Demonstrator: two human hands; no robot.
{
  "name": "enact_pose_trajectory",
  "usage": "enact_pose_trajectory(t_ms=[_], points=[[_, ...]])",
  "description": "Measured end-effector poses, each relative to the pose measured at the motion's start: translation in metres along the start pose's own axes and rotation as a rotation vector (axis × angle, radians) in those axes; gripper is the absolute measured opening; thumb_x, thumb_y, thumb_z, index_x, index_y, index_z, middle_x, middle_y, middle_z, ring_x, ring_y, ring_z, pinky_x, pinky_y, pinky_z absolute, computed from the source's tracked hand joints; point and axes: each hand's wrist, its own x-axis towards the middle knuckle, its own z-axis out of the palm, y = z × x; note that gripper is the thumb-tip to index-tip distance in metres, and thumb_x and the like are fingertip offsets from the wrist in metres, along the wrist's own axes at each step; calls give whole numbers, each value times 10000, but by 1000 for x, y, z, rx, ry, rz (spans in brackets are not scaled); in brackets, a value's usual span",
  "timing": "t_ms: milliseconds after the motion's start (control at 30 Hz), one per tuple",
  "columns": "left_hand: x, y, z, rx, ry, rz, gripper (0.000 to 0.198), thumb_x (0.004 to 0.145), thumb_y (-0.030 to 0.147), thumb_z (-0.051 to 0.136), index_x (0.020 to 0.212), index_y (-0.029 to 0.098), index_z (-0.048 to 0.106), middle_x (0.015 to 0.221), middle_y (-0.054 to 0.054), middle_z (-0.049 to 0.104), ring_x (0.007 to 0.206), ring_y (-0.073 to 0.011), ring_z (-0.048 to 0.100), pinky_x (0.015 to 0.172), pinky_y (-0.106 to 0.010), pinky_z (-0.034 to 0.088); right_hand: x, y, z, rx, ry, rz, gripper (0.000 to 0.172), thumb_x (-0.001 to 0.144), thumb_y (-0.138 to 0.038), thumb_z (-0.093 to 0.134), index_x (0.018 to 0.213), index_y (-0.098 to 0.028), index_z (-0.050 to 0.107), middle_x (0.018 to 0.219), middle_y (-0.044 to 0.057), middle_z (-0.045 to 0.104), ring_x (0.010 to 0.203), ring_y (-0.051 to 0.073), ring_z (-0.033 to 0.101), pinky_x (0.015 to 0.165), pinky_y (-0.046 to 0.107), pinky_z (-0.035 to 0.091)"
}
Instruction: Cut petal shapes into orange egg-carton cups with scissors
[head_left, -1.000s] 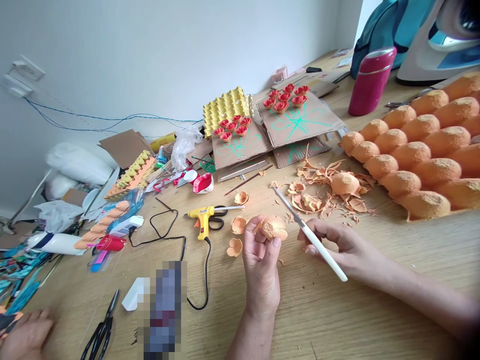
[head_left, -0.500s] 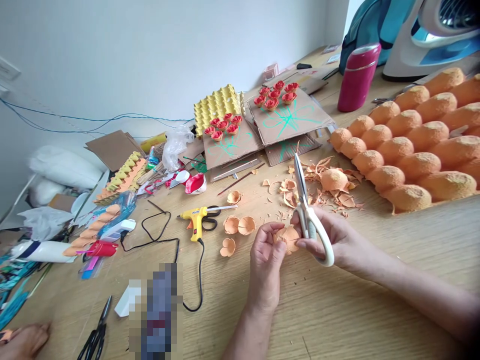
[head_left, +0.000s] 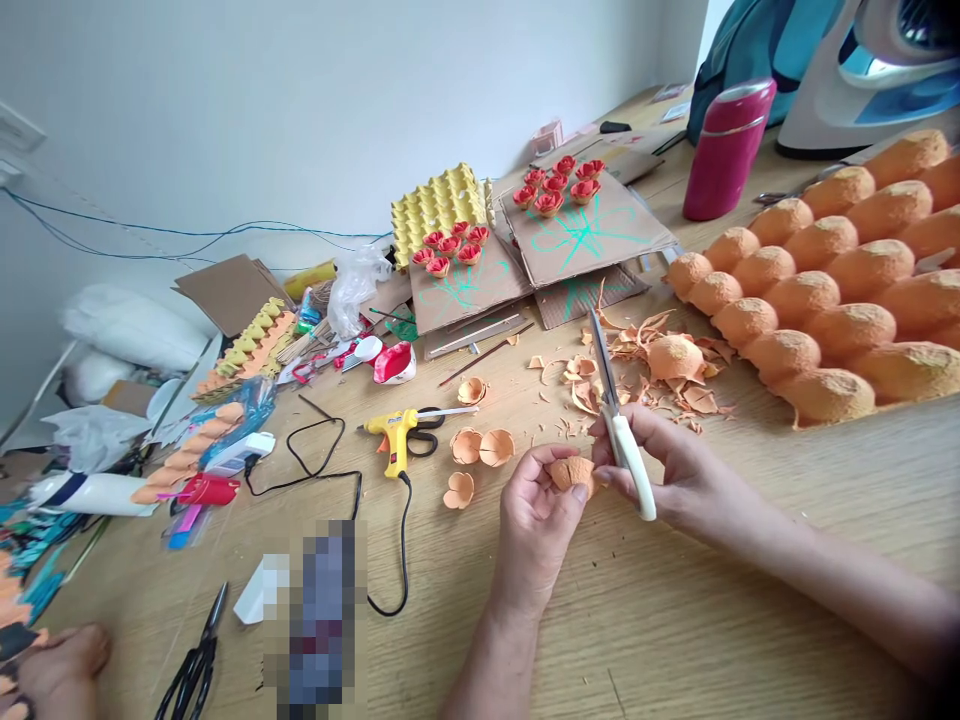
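Observation:
Between the fingers and thumb of my left hand (head_left: 541,520) is an orange egg-carton cup (head_left: 570,472) with slits cut into its side. My right hand (head_left: 667,465) grips white-handled scissors (head_left: 624,450), blades pointing up and away, and its fingertips come close to the cup's right side. Whether they touch it I cannot tell. To the left lie several cut petal-shaped cups (head_left: 459,490) on the table. Beyond the scissors is a heap of orange carton scraps (head_left: 701,400) with an uncut cup (head_left: 675,358) among them.
An orange egg tray (head_left: 832,395) stands at right, near a magenta flask (head_left: 727,150). Red paper flowers (head_left: 549,204) sit on cardboard (head_left: 637,240) at the back. A yellow glue gun (head_left: 397,440), its cord and black scissors (head_left: 196,655) lie left. Another person's hand (head_left: 71,660) is at lower left.
My left hand has turned the cup so its outer side now shows. The scissors have rotated in my right hand. At lower left, the other person's hand has moved further into view.

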Motion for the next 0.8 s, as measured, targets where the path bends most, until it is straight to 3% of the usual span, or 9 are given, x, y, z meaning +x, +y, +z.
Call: enact_pose_trajectory(t_ms=[133,367,533,800], points=[[1,-3,-2,39,66,37,225,761,300,796,905,173,678,802,-8,620,737,-121,546,696,-236,454,0,-3,-1,-145,20,-60,203,894,-384,648,876,-227,520,849,17,596,838,207,579,760,335,472],[6,-9,-8,30,176,34,226,769,325,793,924,176,725,871,-30,709,819,-132,624,786,-239,485,4,-1,-11,-489,-31,-125,229,925,-382,555,802,-225,441,745,-6,525,663,171,460,620,311,377],[6,-9,-11,-34,270,48,213,751,327,810,874,177,721,839,-12,703,811,-119,625,796,-225,481,5,-3,-17,-714,-130,-252,247,926,-395,569,807,-214,451,776,0,548,706,182,511,743,368,372],[9,-5,-12,-47,268,127,147,828,326,739,858,187,703,829,4,695,819,-112,625,832,-228,475,6,-2,-16,-856,-195,-335,194,878,-382,625,858,-216,527,806,21,611,764,220,583,822,409,359]])
